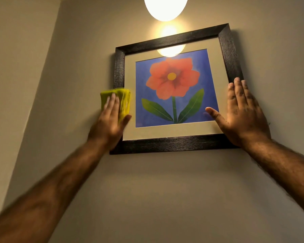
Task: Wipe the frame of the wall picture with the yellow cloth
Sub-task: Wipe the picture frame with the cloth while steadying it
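Note:
A square picture with a dark wooden frame [172,40] hangs on the wall, showing a red flower on blue. My left hand [109,123] presses a folded yellow cloth [123,99] flat against the frame's left side, about halfway down; hand and cloth hide that stretch of frame. My right hand [242,113] lies flat with fingers spread on the frame's lower right side, thumb resting on the glass.
A glowing round lamp [165,7] hangs just above the picture and reflects in the glass. The beige wall [165,190] runs below and around the frame, and a room corner [42,85] lies to the left.

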Demonstrator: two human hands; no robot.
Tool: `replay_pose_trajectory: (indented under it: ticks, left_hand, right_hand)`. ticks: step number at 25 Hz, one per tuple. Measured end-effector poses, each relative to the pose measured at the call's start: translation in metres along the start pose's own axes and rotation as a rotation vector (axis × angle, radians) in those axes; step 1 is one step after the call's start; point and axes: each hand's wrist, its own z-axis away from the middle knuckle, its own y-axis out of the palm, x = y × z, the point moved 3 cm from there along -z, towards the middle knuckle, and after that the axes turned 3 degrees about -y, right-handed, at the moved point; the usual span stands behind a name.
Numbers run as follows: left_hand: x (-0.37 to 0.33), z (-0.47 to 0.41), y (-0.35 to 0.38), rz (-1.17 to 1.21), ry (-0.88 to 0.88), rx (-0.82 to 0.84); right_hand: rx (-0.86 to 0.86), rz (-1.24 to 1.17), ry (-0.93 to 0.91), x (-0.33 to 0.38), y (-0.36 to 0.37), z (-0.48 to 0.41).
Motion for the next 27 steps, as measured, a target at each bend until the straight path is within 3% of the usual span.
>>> replay_pose_trajectory:
  ticks: [3,6,16,21,27]
  left_hand:
    - [-0.002,-0.081,-0.009,-0.011,-0.061,-0.006]
    - [0.002,-0.107,-0.006,-0.035,-0.072,-0.018]
    - [-0.010,0.033,0.002,-0.066,-0.016,-0.009]
    - [-0.008,-0.004,-0.047,0.004,-0.020,-0.121]
    - [0.003,-0.042,-0.064,0.029,-0.134,-0.059]
  right_hand:
    - [-0.007,0.001,0.000,0.000,0.001,-0.001]
    - [-0.006,0.004,0.001,-0.001,0.000,-0.001]
    - [-0.005,-0.007,-0.002,0.001,-0.002,0.000]
    - [-0.018,-0.012,-0.001,0.002,-0.003,0.001]
    - [-0.016,-0.009,-0.004,0.001,-0.003,0.001]
